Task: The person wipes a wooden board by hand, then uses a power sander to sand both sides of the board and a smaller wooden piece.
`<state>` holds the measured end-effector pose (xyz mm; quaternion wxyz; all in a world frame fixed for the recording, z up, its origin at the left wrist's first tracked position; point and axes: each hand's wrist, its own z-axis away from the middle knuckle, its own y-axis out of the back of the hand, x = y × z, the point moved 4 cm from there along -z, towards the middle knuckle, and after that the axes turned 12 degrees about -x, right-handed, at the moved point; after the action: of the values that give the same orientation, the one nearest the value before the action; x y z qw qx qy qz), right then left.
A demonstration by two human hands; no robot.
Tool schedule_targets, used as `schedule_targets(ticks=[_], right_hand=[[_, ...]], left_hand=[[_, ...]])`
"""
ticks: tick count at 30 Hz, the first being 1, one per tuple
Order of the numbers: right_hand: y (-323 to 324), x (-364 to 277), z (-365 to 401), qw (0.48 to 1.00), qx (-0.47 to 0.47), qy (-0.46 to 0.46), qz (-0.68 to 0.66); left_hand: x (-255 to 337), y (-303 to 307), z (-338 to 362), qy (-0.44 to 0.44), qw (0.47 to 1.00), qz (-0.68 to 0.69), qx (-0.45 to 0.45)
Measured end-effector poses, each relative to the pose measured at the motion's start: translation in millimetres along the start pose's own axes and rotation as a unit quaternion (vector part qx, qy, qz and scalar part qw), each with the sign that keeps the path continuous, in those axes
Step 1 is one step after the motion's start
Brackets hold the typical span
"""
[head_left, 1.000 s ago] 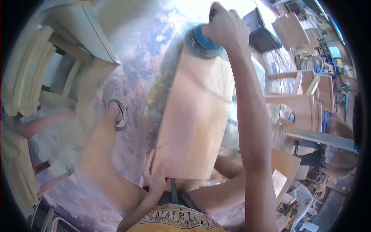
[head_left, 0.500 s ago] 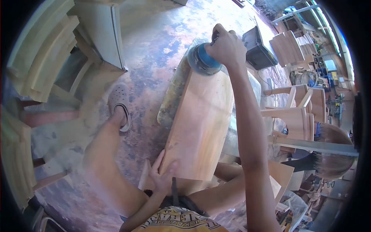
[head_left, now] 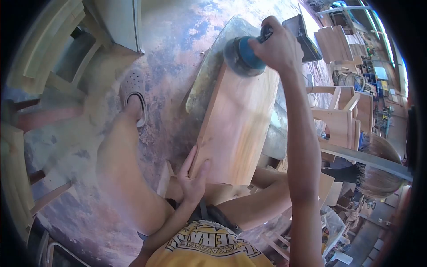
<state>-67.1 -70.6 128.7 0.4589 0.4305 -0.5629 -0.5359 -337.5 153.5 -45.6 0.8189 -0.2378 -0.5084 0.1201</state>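
A blue orbital sander [head_left: 249, 54] rests on the far end of a wide wooden board [head_left: 240, 120]. My right hand [head_left: 280, 46] is wrapped round the sander's body, arm stretched out. The sander's round pad looks blurred and overhangs the board's far left corner. Near my lap, my left hand [head_left: 195, 178] grips the board's near left edge, thumb on the top face and fingers along the side. Beneath the board lies a worn, pale green-grey sheet or slab [head_left: 204, 80].
Stacked curved wooden pieces [head_left: 49, 40] stand at the left. Beyond the board are a dark box [head_left: 302, 38] and stacked boards [head_left: 333, 43]. Wooden chair frames [head_left: 336, 118] stand at the right, near a metal bar [head_left: 360, 161]. My clog-shod foot [head_left: 133, 86] is on the stained floor [head_left: 164, 84].
The view has shifted, so the board and floor appear higher and slightly to the right. The sander stays at the board's far end, and both hands keep their holds.
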Motion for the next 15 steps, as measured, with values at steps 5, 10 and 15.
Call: schedule_targets(ticks=[5,10,15], right_hand=[[2.2,4.0,-32.4,0.999,-0.011,-0.03,0.042],[4.3,-6.2,17.2,1.0,0.009,-0.01,0.026],[13.7,-6.5,120.4,0.998,-0.045,0.015,-0.028]], left_hand=[[-3.9,3.2,-1.9,-0.029,0.999,-0.014,-0.028],[-10.5,7.9,-5.4,-0.1,0.99,-0.095,-0.039],[-18.7,10.7,-7.5,-0.045,0.991,0.102,-0.072]])
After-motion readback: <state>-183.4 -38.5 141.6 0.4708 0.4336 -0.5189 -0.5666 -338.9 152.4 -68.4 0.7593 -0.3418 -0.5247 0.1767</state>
